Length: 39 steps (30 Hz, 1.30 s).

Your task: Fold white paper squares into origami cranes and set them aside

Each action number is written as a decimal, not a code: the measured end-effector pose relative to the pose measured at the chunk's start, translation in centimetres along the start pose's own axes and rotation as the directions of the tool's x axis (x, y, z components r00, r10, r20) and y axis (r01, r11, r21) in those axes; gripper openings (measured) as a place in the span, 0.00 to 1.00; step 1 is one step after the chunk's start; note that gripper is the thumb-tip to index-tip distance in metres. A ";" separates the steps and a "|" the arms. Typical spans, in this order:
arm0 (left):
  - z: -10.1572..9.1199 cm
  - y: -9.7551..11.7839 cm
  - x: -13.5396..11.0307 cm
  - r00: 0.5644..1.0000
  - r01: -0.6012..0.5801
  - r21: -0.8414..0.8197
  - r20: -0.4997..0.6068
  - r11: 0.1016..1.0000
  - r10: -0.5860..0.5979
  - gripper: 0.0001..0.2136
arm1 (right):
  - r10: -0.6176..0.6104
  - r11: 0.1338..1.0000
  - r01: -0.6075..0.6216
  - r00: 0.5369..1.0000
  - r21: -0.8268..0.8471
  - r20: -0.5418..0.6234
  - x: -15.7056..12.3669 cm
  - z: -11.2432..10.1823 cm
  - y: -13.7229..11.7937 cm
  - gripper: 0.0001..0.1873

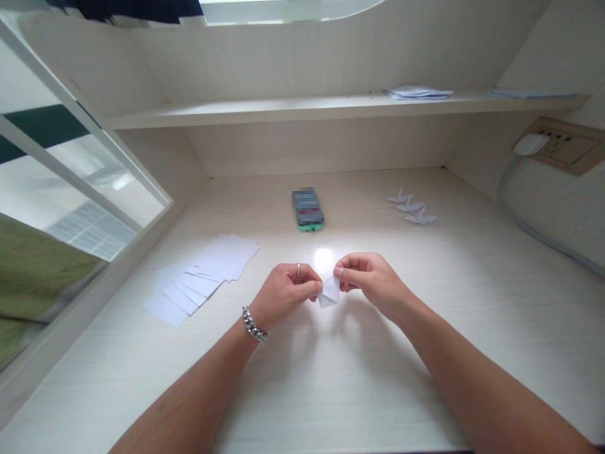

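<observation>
My left hand (287,291), with a ring and a metal bracelet, and my right hand (371,281) meet over the middle of the pale wooden desk (331,378). Both pinch a small folded piece of white paper (329,292) between thumb and fingertips, left hand on its left edge, right hand on its top right. The paper is held just above the desk. Fingers of both hands are curled closed around it.
A fanned pile of white paper sheets (201,277) lies left of my hands. A phone (307,209) lies further back at centre. Three folded paper cranes (412,207) sit at the back right. A shelf (331,107) above holds more paper (417,93). A wall socket with a plug (532,144) and cable is at right.
</observation>
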<state>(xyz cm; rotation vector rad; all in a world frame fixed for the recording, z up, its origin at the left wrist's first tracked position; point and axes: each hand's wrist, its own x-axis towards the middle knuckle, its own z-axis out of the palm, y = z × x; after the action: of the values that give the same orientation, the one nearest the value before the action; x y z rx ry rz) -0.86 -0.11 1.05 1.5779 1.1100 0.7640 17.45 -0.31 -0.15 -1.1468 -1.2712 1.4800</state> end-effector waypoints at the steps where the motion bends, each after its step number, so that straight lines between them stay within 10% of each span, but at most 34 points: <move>1: 0.0 0.0 0.0 1.000 -0.001 -0.005 -0.001 1.000 0.001 0.04 | 0.010 1.000 -0.010 1.000 0.010 -0.007 0.0 0.0 -0.2 0.08; 9: -0.9 -0.4 0.1 0.999 0.029 -0.002 -0.024 1.000 -0.030 0.04 | -0.082 0.996 0.085 0.964 0.002 -0.254 0.3 -2.1 -0.8 0.11; 16: 0.2 -0.7 0.4 1.000 0.013 -0.018 -0.024 1.000 -0.013 0.05 | -0.097 0.960 0.108 0.994 -0.259 0.055 0.2 -0.6 0.7 0.08; 33: -0.3 -0.2 0.1 1.000 -0.001 -0.007 -0.028 1.000 0.000 0.04 | -0.118 0.985 0.112 0.992 -0.128 -0.040 0.4 -1.8 0.2 0.09; 39: 0.1 -0.5 0.2 0.998 -0.058 0.051 -0.013 0.997 0.059 0.06 | -0.122 0.944 0.145 0.988 -0.296 0.097 0.1 -0.3 0.8 0.07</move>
<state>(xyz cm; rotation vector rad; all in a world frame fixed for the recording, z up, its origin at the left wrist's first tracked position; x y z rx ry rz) -0.84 0.02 0.51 1.6556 1.1054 0.7932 17.69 -0.21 -1.02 -1.1800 -1.6398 1.2683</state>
